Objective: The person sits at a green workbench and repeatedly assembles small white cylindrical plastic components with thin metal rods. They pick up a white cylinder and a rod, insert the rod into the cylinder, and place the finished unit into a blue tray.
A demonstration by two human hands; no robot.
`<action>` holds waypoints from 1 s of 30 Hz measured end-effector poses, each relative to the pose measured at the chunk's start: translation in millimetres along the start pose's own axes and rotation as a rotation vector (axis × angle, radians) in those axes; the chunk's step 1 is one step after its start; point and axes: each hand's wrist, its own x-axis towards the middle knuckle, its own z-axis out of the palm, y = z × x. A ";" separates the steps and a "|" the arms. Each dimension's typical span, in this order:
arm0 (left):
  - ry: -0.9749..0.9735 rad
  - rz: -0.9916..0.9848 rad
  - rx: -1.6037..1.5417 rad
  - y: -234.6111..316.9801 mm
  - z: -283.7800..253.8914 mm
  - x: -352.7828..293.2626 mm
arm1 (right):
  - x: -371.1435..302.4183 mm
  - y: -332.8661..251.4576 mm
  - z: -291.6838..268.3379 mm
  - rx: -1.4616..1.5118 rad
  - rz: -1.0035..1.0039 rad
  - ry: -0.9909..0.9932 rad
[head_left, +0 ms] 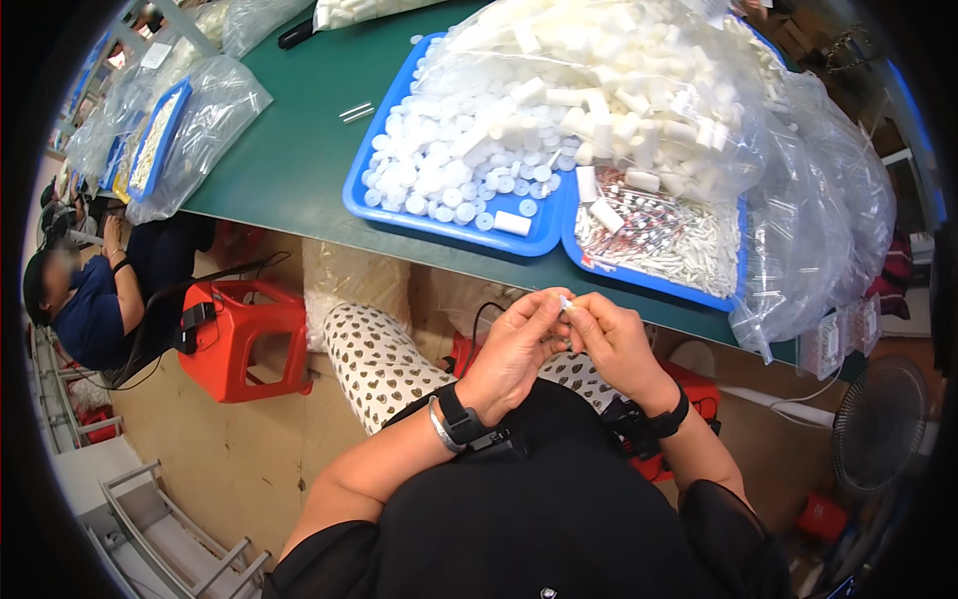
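Note:
My left hand (pixel 521 344) and my right hand (pixel 611 339) meet above my lap, just off the table's near edge. Their fingertips are pinched together around a tiny whitish piece (pixel 566 302), mostly covered by the fingers; its kind cannot be made out. Beyond my hands on the table, a blue tray (pixel 384 218) holds many translucent white round discs (pixel 429 150) and a white cylinder (pixel 512 223). Beside it to the right, a second blue tray (pixel 654 277) contains small white sticks (pixel 704 240) and little parts with reddish wires (pixel 639 215).
A large clear bag of cream-white cylinders (pixel 639 90) leans over both trays. Two thin metal rods (pixel 356 112) lie on the green table (pixel 289 150). A red stool (pixel 244 344) stands left, near a seated person (pixel 100 299). A fan (pixel 880 424) is at right.

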 end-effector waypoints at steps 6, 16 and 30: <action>0.085 0.083 0.009 12.2 2.5 -1.0 | 2.4 -8.1 -59.1 -0.751 -0.413 0.317; 0.028 0.083 0.014 15.2 6.7 -2.7 | 22.8 11.9 -99.1 -1.115 -0.422 0.162; 0.051 0.149 -0.055 24.8 13.1 -9.8 | 3.9 -10.8 -42.9 -0.489 -0.454 0.068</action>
